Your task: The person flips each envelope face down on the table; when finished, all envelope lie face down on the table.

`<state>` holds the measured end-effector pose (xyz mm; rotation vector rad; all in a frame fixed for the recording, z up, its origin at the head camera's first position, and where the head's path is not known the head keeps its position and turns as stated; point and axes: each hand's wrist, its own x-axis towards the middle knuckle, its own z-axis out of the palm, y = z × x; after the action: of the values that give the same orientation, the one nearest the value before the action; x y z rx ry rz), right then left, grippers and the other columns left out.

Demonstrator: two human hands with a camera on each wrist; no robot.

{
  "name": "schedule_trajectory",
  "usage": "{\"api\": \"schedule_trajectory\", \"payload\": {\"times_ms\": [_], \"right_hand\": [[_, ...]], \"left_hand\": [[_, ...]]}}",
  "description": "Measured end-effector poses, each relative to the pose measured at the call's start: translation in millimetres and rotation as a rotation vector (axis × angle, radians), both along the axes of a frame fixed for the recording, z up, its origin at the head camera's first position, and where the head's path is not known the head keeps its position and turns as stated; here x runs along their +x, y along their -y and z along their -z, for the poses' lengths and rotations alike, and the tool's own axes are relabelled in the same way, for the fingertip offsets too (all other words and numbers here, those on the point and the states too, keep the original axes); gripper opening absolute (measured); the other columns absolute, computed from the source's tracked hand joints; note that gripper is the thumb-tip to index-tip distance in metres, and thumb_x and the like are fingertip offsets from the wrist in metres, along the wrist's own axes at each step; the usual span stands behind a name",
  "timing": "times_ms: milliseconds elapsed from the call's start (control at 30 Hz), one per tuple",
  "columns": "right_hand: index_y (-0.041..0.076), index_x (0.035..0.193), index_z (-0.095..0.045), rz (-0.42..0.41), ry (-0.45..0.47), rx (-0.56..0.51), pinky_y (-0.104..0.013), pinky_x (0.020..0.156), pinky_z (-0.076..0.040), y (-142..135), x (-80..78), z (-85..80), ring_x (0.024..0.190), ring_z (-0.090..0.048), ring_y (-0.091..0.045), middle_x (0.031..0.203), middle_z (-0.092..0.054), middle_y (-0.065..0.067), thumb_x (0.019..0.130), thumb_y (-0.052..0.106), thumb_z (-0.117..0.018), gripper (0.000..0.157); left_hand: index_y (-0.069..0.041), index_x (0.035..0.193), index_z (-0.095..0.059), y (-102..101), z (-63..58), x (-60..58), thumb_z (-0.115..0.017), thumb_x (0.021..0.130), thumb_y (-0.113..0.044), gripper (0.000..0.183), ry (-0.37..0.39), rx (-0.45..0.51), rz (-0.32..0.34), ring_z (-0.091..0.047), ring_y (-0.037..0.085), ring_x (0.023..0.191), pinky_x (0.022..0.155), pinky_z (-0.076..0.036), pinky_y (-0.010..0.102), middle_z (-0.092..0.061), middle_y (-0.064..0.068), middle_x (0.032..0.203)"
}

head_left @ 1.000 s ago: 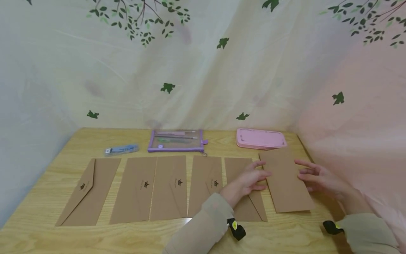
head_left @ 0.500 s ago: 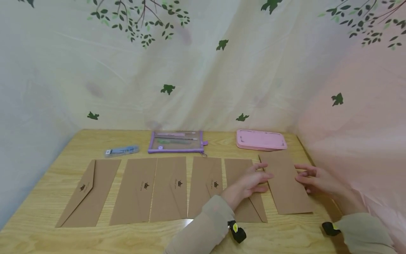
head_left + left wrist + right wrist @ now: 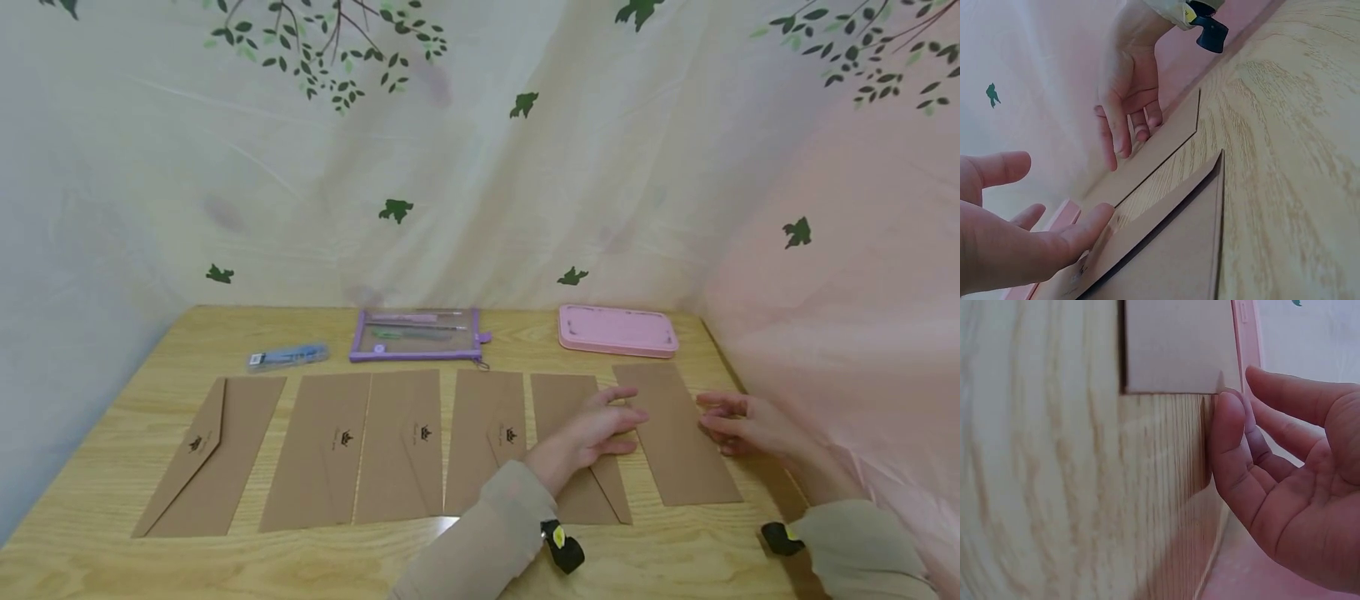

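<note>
A brown paper envelope [image 3: 686,442] lies flat, plain side up, at the right end of a row of envelopes. My left hand [image 3: 588,429] hovers by its left edge with fingers spread, above a neighbouring envelope [image 3: 558,396] whose flap [image 3: 1166,206] shows in the left wrist view. At the right edge is my right hand [image 3: 757,429], its fingers loosely bent. In the right wrist view its thumb [image 3: 1230,419] is close to the envelope's edge; whether it touches cannot be told. Neither hand grips anything.
More brown envelopes, some with a crown print, lie leftward, including one with a visible flap [image 3: 180,467]. Behind them are a blue item in a clear case [image 3: 288,356], a purple-edged zip pouch [image 3: 416,357] with pens and a pink case [image 3: 618,331]. Curtains surround the table [image 3: 300,562].
The rightmost envelope has come down from slightly raised to flat on the table, just clear of the pink case. My right hand's fingers have come away from its edge; my left hand barely moved.
</note>
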<state>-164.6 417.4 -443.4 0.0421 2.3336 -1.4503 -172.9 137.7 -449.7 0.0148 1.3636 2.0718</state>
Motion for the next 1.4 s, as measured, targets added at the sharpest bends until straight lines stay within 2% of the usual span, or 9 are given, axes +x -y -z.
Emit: {"api": "schedule_trajectory", "payload": {"times_ms": [167,433,633,767,967,1100,1200,1400], "right_hand": [[-0.02,0.144,-0.026,0.002,0.037,-0.041,-0.029,0.064,-0.061,1.1,-1.4,-2.6,0.075,-0.059,-0.01,0.095,-0.06,0.001,0.102,0.009,-0.06,0.062],[-0.02,0.143,-0.028,0.009,0.05,-0.047,-0.031,0.065,-0.062,1.8,-1.0,0.8,0.076,-0.06,-0.012,0.09,-0.06,0.0,0.103,0.01,-0.06,0.059],[-0.02,0.144,-0.028,0.019,0.054,-0.043,-0.032,0.067,-0.062,2.5,-1.3,1.0,0.078,-0.061,-0.012,0.095,-0.061,0.002,0.103,0.013,-0.059,0.061],[-0.021,0.145,-0.026,0.021,0.067,-0.041,-0.033,0.07,-0.062,4.6,-2.8,-1.0,0.079,-0.062,-0.013,0.098,-0.062,0.002,0.104,0.014,-0.058,0.062],[-0.02,0.146,-0.026,0.035,0.063,-0.091,-0.034,0.07,-0.062,10.9,-5.9,-9.7,0.077,-0.064,-0.014,0.096,-0.064,0.002,0.105,0.014,-0.057,0.062],[-0.018,0.148,-0.028,-0.001,-0.023,-0.056,-0.036,0.073,-0.062,22.0,-4.9,-21.8,0.08,-0.066,-0.016,0.101,-0.065,-0.007,0.105,0.018,-0.057,0.062],[-0.014,0.151,-0.03,-0.01,-0.098,-0.05,-0.037,0.077,-0.062,35.6,-2.0,-30.9,0.087,-0.07,-0.02,0.112,-0.065,-0.015,0.105,0.019,-0.058,0.063],[-0.009,0.153,-0.03,-0.033,-0.155,-0.168,-0.039,0.079,-0.062,69.6,3.6,-35.1,0.094,-0.07,-0.025,0.12,-0.062,-0.015,0.104,0.014,-0.059,0.061]], "left_hand": [[-0.008,0.142,-0.055,-0.4,-1.3,-1.8,-0.068,0.092,-0.003,0.052,-0.001,0.002,0.0,-0.054,0.033,0.124,0.102,-0.049,0.057,-0.056,0.015,0.136],[-0.007,0.141,-0.056,0.1,-1.8,-3.0,-0.068,0.091,-0.002,0.052,0.005,-0.012,-0.004,-0.053,0.033,0.123,0.101,-0.049,0.058,-0.055,0.015,0.137],[-0.006,0.142,-0.055,1.1,-0.6,-3.8,-0.068,0.091,-0.002,0.052,-0.004,-0.012,0.007,-0.054,0.032,0.124,0.101,-0.05,0.055,-0.052,0.016,0.141],[-0.006,0.143,-0.054,6.5,-1.9,-6.5,-0.068,0.092,-0.002,0.053,-0.025,-0.039,0.028,-0.054,0.031,0.124,0.102,-0.051,0.05,-0.05,0.015,0.143],[-0.009,0.143,-0.056,20.8,-16.9,-10.4,-0.07,0.094,-0.006,0.051,-0.105,-0.107,0.066,-0.059,0.029,0.117,0.1,-0.053,0.046,-0.052,0.017,0.143],[-0.013,0.14,-0.059,34.7,-32.5,-12.5,-0.071,0.095,-0.011,0.047,-0.179,-0.175,0.089,-0.063,0.035,0.115,0.098,-0.053,0.049,-0.052,0.018,0.143],[-0.016,0.14,-0.058,49.0,-43.6,-12.6,-0.073,0.094,-0.013,0.049,-0.224,-0.22,0.098,-0.064,0.033,0.111,0.098,-0.053,0.05,-0.054,0.014,0.141],[-0.019,0.146,-0.05,86.5,-56.2,-9.4,-0.073,0.093,-0.018,0.058,-0.297,-0.267,0.111,-0.062,0.022,0.111,0.099,-0.052,0.051,-0.052,0.009,0.139]]}}
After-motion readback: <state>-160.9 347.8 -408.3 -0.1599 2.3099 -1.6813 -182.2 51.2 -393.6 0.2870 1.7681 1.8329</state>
